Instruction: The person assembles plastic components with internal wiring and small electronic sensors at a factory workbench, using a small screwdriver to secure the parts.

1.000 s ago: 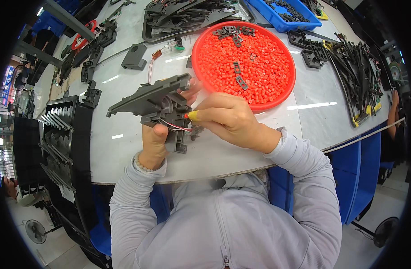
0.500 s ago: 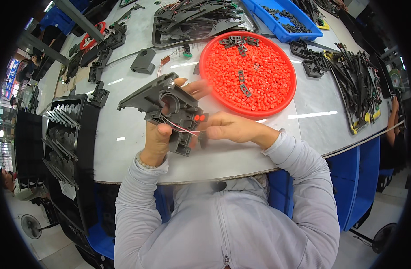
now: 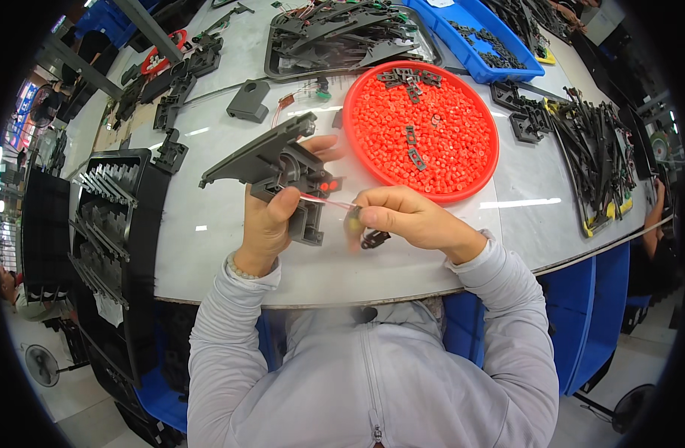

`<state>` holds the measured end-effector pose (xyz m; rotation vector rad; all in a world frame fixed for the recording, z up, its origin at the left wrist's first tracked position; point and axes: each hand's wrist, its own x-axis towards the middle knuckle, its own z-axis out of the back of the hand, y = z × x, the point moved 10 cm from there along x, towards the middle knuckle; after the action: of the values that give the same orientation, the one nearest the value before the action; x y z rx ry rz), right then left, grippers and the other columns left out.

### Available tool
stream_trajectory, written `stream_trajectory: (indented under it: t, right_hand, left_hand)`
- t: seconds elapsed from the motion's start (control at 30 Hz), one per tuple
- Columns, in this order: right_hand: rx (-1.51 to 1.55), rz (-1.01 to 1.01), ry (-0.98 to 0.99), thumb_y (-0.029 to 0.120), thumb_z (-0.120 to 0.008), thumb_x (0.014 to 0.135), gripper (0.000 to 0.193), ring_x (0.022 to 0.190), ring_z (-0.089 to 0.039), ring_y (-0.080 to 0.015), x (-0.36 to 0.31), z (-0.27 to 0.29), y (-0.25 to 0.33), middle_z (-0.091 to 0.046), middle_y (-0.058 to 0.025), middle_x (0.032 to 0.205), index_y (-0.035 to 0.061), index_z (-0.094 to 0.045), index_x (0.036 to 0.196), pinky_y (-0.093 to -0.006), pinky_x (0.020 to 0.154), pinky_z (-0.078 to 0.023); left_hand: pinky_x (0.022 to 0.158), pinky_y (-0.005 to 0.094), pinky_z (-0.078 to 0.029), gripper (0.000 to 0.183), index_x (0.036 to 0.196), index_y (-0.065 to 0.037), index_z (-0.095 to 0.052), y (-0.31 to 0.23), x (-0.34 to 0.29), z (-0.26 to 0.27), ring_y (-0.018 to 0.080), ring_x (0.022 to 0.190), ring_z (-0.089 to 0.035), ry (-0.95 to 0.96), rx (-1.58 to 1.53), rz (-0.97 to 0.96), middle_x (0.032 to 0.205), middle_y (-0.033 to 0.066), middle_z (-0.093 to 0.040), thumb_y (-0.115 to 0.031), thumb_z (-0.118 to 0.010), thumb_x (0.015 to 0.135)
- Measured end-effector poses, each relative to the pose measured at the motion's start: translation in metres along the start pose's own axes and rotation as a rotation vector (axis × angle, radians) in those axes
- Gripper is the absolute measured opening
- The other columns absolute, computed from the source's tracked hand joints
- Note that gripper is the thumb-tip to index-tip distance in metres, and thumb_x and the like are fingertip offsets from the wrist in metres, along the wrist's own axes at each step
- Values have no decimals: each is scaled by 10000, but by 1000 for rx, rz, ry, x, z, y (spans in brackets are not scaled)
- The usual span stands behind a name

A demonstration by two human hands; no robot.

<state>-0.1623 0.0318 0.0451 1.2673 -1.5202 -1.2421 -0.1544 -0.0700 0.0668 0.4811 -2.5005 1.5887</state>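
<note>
My left hand (image 3: 271, 216) is closed around a dark grey moulded plastic housing (image 3: 264, 160), holding it tilted above the table. Two small red caps (image 3: 328, 186) sit on the housing's right side. From it, thin red and white wires (image 3: 327, 201) run across to my right hand (image 3: 409, 216). The right fingers pinch a small dark part (image 3: 374, 239) at the end of the wires; it is blurred and partly hidden, so its kind is unclear. Just beyond that hand stands a round red tray (image 3: 424, 196) of small red caps, with several dark clips lying on them.
A metal tray (image 3: 270, 63) of dark plastic parts lies at the back, beside a blue bin (image 3: 480, 71) of small black pieces. One grey block (image 3: 248, 101) rests left of centre. Black racks (image 3: 137, 246) stand at left; long dark parts (image 3: 596, 149) are piled at right.
My right hand has drawn away from the housing to the right, pulling the wires straighter. A dark part now shows below its fingers. The housing in my left hand has tilted slightly.
</note>
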Motion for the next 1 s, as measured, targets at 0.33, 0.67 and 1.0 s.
stream_trajectory:
  t: [0.33,0.67,1.0]
  right_hand:
    - [-476,208,-469,201,-720,752,271,587,-510,-97,-13,37,34,-589,-39,715,-11,-613,882,-235,530,-411]
    - [-601,318,-520,135,-747,681,249,614,-525,-135,-16,40,49,-579,-56,709,20,-643,875,-261,559,-421]
    - [-278,259,-605,100,-794,638,307,656,-529,-71,-19,52,46,-583,-39,731,5,-630,880,-206,571,-421]
  left_hand:
    - [921,466,-457,592,1307,-23,-294,6,-1,5,377,1190,-427,-51,84,7,1252,241,-414,-153,-520,775]
    - [884,378,-488,579,1275,-5,-316,4,-1,3,317,1134,-495,-38,20,-32,1204,213,-464,-146,-586,784]
    - [884,382,-481,614,1278,-6,-315,10,-4,0,268,1101,-505,-13,5,2,1174,207,-480,-234,-588,778]
